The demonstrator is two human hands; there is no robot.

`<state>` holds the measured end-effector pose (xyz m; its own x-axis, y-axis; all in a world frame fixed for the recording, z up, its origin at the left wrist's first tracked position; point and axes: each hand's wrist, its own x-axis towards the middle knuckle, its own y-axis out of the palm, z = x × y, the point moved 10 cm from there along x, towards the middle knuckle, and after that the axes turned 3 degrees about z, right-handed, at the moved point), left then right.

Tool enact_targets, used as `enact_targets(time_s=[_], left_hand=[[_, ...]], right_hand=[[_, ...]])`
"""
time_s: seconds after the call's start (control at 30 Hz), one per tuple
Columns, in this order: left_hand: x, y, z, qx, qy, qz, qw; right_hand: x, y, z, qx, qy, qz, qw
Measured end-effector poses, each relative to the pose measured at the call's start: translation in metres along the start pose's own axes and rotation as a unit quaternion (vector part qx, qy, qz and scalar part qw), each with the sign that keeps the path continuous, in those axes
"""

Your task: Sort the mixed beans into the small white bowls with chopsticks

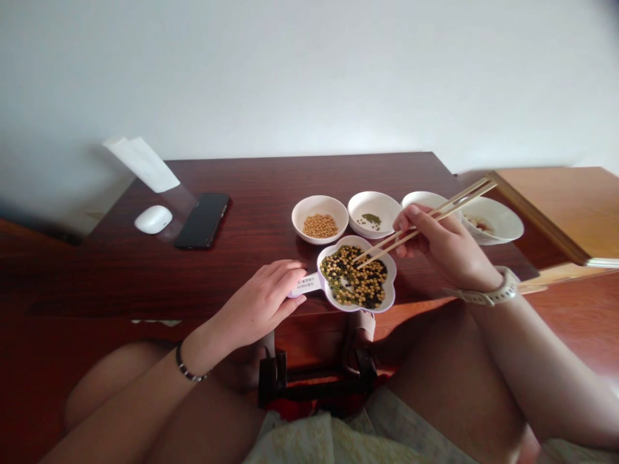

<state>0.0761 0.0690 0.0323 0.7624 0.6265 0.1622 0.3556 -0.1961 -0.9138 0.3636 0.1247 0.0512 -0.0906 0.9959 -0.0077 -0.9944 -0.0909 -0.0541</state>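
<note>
Chopsticks (393,247) slanted from two o'clock down into a scalloped dish (389,283), and we saw their tips over its mixed beans (366,289), yellow, black and green. We could not tell whether a bean sat between the tips. The fingers of the right hand (449,248) were curled closed around the sticks, some tucked out of our sight. The left hand (264,296) pinched the dish's handle (307,283), which pointed to nine o'clock; the thumb lay below it and the fingers covered its far end. We saw print on the handle too small to read. The dish was at the table's near edge.

From the dish, a bowl (298,216) of yellow beans stood at eleven o'clock and a bowl (360,203) with a few green beans at twelve. At one o'clock, the right hand hid part of a third bowl (422,198), so we could not make out its contents. At two o'clock, a wider bowl (507,220), also partly covered, held something dark and blurred. Toward ten o'clock we saw a phone (203,222) and a white case (153,220).
</note>
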Motion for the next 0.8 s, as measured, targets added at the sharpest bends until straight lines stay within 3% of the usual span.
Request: enact_targets(time_s=[0.27, 0.8], left_hand=[[-0.0006, 0.0016, 0.0013, 0.006, 0.003, -0.003, 1.0], [0.0004, 0.0017, 0.0011, 0.007, -0.004, 0.001, 1.0]], right_hand=[[0.0026, 0.0004, -0.01, -0.064, 0.031, 0.009, 0.997], [-0.0012, 0.0076, -0.0039, -0.078, 0.008, 0.012, 0.997]])
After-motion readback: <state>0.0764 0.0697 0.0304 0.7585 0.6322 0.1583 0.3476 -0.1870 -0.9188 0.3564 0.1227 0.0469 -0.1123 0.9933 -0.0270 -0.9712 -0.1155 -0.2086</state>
